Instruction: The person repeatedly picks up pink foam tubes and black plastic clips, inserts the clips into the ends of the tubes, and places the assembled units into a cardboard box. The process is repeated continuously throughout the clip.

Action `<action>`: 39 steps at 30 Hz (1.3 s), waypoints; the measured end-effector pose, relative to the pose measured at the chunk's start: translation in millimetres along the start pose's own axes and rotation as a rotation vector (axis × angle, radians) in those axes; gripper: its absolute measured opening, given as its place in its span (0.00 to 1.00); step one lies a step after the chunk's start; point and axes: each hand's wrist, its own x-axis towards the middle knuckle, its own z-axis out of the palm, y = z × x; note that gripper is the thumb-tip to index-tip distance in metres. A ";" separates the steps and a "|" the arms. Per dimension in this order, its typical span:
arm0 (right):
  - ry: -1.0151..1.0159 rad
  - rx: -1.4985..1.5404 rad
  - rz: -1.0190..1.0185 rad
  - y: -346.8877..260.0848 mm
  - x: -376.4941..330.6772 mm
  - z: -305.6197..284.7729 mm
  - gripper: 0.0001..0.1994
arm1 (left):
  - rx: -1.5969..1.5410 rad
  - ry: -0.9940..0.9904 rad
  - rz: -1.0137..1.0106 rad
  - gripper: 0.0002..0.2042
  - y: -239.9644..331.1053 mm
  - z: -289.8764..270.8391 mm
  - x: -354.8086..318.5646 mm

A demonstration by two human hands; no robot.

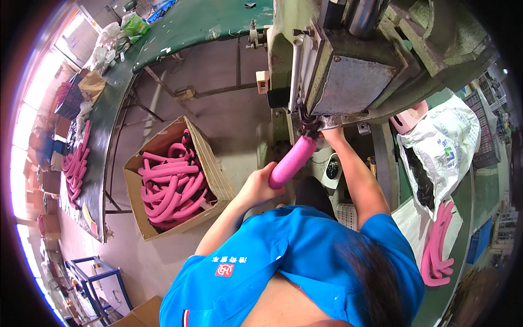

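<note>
My left hand (258, 187) is closed around the lower end of a thick pink foam-covered tube (292, 163). The tube slants up and to the right, and its upper end meets the dark tooling (309, 126) under the head of a green press-like machine (351, 84). Close beside that tooling is my right hand (331, 135), reaching in from the right. Its fingers are mostly hidden by the machine's parts, so what they touch cannot be made out.
To the left, a cardboard box (222, 173) on the floor holds several curved pink tubes. More pink tubes (76, 166) lie on the green bench at far left. On the right-hand bench are a white woven sack (444, 144) and long pink tubes (436, 248).
</note>
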 end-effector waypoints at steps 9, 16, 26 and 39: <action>-0.399 0.675 0.251 -124.3 -87.7 -32.4 0.06 | 0.001 0.185 -0.174 0.19 -39.4 -61.1 -81.4; -0.382 0.625 0.292 -113.9 -87.1 -16.6 0.05 | 0.503 0.739 -0.420 0.21 -46.0 -136.3 -149.1; 0.011 0.387 0.271 -33.7 -158.1 -134.3 0.14 | 0.821 0.484 -0.133 0.29 -99.2 -88.3 -65.7; 0.733 -1.433 0.786 127.0 -445.2 -494.9 0.23 | 0.870 -0.308 -0.132 0.20 -16.3 30.2 30.9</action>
